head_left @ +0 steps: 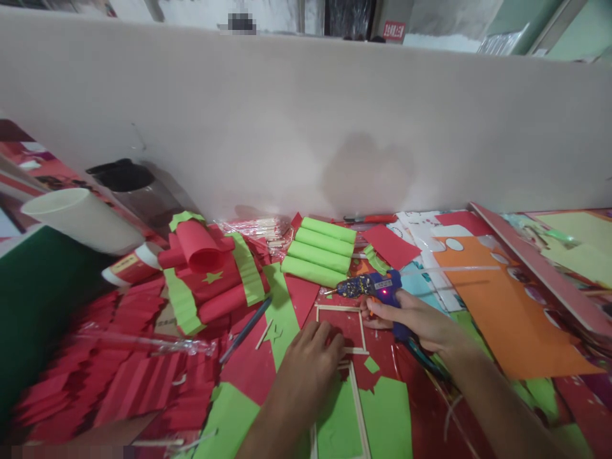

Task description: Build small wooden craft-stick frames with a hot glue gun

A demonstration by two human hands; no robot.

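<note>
My right hand grips a blue hot glue gun with a red light on its side. A clear glue stick runs out of its back. The brass nozzle points left, just above the top corner of a small rectangular frame of thin wooden sticks. My left hand, fingers curled together, presses on the left side of this frame and hides part of it. A second, longer stick frame lies below it on green paper.
At left stand a red and green paper model with a yellow star, pleated red paper and a white cup. Green paper rolls lie behind the frames. Orange card is at right. A pale partition closes the back.
</note>
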